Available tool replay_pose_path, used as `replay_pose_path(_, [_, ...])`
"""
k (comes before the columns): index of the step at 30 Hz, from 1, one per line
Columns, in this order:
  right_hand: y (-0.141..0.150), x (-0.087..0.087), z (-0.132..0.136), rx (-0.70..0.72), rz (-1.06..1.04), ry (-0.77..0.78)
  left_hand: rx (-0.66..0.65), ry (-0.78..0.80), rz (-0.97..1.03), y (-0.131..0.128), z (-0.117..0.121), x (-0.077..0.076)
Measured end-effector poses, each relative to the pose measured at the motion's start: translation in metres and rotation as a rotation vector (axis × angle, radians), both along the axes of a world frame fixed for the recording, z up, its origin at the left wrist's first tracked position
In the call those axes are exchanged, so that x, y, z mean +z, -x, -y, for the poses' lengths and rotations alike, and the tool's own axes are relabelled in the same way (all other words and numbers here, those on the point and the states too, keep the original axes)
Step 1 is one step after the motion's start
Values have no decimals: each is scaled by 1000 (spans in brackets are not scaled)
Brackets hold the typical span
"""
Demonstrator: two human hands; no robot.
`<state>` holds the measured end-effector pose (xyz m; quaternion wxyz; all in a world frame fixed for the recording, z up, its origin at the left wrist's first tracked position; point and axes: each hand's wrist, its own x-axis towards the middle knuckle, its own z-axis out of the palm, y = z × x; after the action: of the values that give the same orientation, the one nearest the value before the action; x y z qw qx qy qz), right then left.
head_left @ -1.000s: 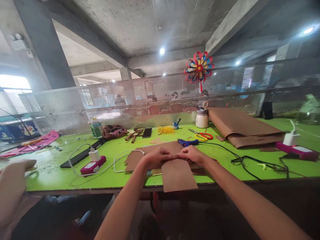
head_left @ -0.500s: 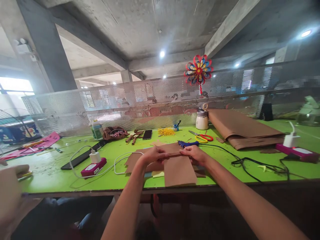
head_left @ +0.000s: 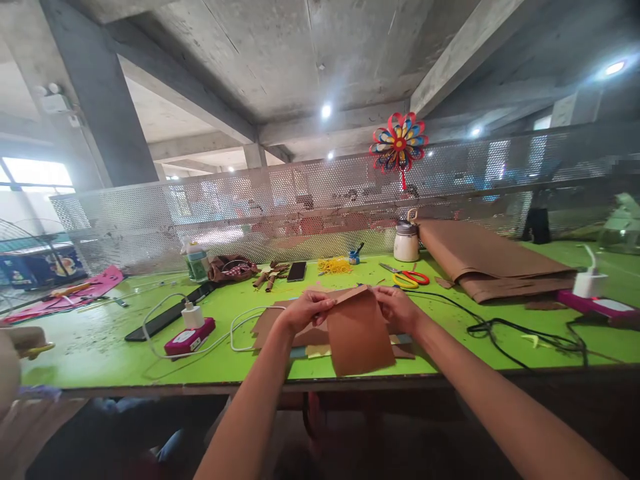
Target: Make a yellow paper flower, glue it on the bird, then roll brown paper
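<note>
Between my two hands hangs a piece of brown paper [head_left: 361,337], its top edge folded over into a narrow strip. My left hand [head_left: 311,311] pinches the upper left corner of it, thumb on the fold. At the upper right corner my right hand [head_left: 397,309] is closed on the same paper, its fingertips partly hidden behind the edge. Under and behind lie more brown paper sheets [head_left: 273,323], with a yellow slip [head_left: 318,350] and some blue paper showing below. The blue glue gun seen earlier is now mostly covered by the paper and my right hand.
Scissors [head_left: 407,277], a lidded jar [head_left: 406,241] and a phone [head_left: 297,271] stand or lie farther back on the green table [head_left: 115,363]. A brown paper stack [head_left: 495,257], black cable [head_left: 500,327] and power strip [head_left: 597,305] are right. Another person's hand [head_left: 25,341] is at left.
The brown paper has been raised and tilted, its folded top edge now slanting up to the right. My right hand has shifted slightly right. The other person's hand at left has moved left.
</note>
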<state>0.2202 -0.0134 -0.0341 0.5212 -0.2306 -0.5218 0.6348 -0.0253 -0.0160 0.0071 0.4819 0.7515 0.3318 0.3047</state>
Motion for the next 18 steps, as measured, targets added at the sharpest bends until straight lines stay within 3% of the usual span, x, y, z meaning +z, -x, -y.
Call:
replay_pose_path(3, [8,10,14,201,73,-61,-94,123,42,-7,2,-5])
replay_pose_path(11, [18,56,46,410,293,-354,-234,305,169,-17,11,-10])
replay_pose_path(15, [26,69,55,371,400,-458,-307,367,206,-19,9,-20])
replay_pose_path(18, [30,69,54,343,394,-519,-254,330,155,-20,4,-28])
